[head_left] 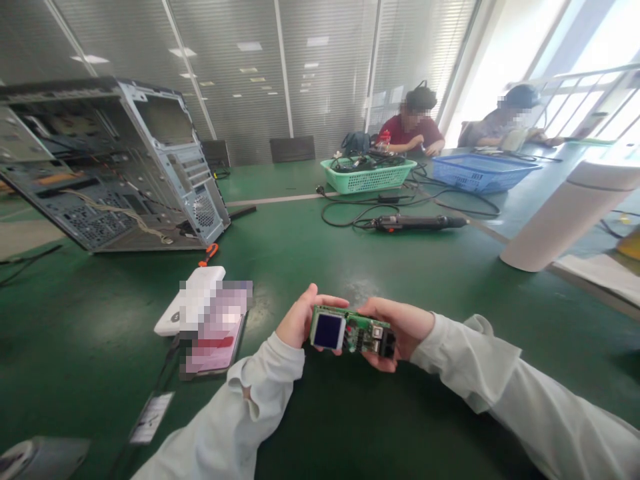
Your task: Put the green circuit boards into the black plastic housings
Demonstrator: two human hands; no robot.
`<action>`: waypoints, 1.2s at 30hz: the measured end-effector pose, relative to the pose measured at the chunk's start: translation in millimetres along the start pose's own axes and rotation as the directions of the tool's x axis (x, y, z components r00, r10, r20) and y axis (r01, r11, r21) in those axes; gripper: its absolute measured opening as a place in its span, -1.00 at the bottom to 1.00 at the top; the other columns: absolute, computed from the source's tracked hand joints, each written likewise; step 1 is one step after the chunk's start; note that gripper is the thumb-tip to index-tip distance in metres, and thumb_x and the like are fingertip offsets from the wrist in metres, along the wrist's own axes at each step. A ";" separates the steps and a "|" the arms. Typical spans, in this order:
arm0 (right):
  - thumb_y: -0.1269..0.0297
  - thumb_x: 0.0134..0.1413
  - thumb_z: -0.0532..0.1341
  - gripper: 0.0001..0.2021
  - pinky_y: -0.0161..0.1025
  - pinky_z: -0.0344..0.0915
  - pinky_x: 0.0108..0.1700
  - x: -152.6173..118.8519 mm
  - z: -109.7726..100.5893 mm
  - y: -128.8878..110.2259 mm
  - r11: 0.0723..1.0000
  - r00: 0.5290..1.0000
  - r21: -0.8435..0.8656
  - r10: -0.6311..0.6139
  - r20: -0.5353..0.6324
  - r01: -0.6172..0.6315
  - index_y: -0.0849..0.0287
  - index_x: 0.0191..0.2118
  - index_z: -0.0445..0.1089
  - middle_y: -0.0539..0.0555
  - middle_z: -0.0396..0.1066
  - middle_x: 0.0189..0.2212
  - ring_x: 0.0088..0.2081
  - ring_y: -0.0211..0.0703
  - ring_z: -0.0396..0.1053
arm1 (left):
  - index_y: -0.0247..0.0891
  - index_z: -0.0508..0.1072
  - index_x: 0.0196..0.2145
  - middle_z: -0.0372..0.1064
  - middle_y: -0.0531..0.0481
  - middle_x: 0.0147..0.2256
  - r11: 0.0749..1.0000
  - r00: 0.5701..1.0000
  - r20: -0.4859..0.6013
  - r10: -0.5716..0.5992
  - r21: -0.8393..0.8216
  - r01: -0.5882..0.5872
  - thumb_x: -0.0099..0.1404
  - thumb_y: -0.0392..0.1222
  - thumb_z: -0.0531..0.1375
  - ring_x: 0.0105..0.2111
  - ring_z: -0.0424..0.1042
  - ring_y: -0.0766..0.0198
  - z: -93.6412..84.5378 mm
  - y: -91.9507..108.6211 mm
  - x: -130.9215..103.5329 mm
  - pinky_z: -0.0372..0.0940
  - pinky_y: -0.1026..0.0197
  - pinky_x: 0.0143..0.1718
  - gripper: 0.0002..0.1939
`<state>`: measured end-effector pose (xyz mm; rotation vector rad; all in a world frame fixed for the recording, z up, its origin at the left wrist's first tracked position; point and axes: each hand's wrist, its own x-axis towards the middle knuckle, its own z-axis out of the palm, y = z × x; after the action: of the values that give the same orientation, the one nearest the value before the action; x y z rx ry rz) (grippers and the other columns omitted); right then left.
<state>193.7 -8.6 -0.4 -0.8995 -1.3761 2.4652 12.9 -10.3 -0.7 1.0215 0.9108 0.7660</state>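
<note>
Between my hands is a green circuit board [353, 335] with a small dark square screen at its left end and black and metal connectors at its right end. My left hand [296, 320] grips the screen end, thumb up and fingers behind the board. Around the connector end, my right hand [400, 323] is closed, with some fingertips showing below the edge. The board is held above the green table [280, 260], its screen side towards me. Parts of the fingers on both hands are hidden behind it.
An opened computer case [165, 180] stands at left. Nearer lie a white power bank [200, 293] and a phone [220, 353]. Beyond are an electric screwdriver [420, 223], a green basket [370, 179] of cables, a blue basket [483, 175] and a pale bottle [560, 213]. Two people sit far back.
</note>
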 end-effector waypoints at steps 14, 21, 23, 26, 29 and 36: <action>0.10 0.27 -0.32 -0.45 -0.43 0.01 -0.66 9.7 5.6 13.7 0.957 0.984 0.277 -0.125 0.130 0.086 0.34 -0.28 0.30 0.00 0.14 -0.72 -0.72 -0.32 0.10 | -0.34 0.36 -0.52 0.19 0.06 -0.80 0.994 0.983 -0.145 0.112 0.018 -0.110 0.05 0.23 0.07 -0.82 0.09 0.43 -5.1 -18.5 13.3 -0.09 0.36 -0.79 -0.51; 0.05 0.33 -0.38 -0.39 -0.44 0.22 -0.56 5.0 16.3 -0.8 0.958 0.966 0.242 -0.092 -0.242 0.152 0.32 -0.27 0.30 0.06 0.29 -0.60 -0.60 -0.28 0.34 | -0.35 0.30 0.04 0.26 0.08 -0.70 0.989 0.989 -0.123 0.088 -0.105 -0.101 0.22 0.24 -0.13 -0.79 0.12 0.41 -6.2 -15.7 15.7 -0.05 0.37 -0.78 -0.32; 0.05 0.34 -0.33 -0.44 -0.42 0.27 -0.52 1.3 14.9 -6.3 0.948 0.904 0.217 -0.129 -0.407 0.233 0.30 -0.26 0.28 0.08 0.34 -0.53 -0.54 -0.26 0.38 | -0.29 0.15 0.15 0.29 0.07 -0.64 0.986 0.983 -0.175 0.053 -0.147 -0.079 0.29 0.16 -0.19 -0.79 0.14 0.40 -6.3 -10.4 14.9 0.02 0.37 -0.78 -0.36; 0.08 0.32 -0.16 -0.58 -0.41 0.31 -0.46 -4.9 9.6 -9.9 0.904 0.763 0.103 -0.284 -0.580 0.415 0.30 -0.22 0.27 0.14 0.39 -0.40 -0.45 -0.23 0.41 | -0.32 0.11 0.18 0.29 0.07 -0.63 0.983 0.974 -0.227 0.006 -0.180 -0.048 0.34 0.05 -0.24 -0.78 0.15 0.39 -6.3 -3.8 13.9 0.07 0.36 -0.78 -0.42; 0.02 0.18 0.09 -0.65 -0.39 0.31 -0.42 -5.9 5.5 -7.0 0.849 0.617 -0.096 -0.451 -0.645 0.520 0.27 -0.17 0.26 0.16 0.39 -0.28 -0.36 -0.18 0.42 | -0.40 0.20 0.11 0.27 0.06 -0.65 0.983 0.972 -0.234 -0.018 -0.183 -0.026 0.35 0.02 -0.25 -0.79 0.14 0.39 -5.4 -1.4 12.5 0.08 0.36 -0.78 -0.43; -0.13 -0.10 0.26 -0.50 -0.25 0.29 -0.33 -22.3 2.3 0.2 0.627 0.274 -0.726 -0.778 -0.565 0.282 0.25 -0.24 0.26 0.13 0.38 -0.32 -0.38 -0.17 0.34 | -0.40 0.32 -0.07 0.29 0.05 -0.64 0.968 0.971 -0.228 0.066 -0.222 -0.117 0.35 0.03 -0.21 -0.74 0.19 0.42 -3.2 -2.3 4.7 0.14 0.40 -0.73 -0.48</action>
<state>210.2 -19.9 9.6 -1.1949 -1.4986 0.7980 12.3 -5.9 -4.8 0.7852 0.9396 1.0546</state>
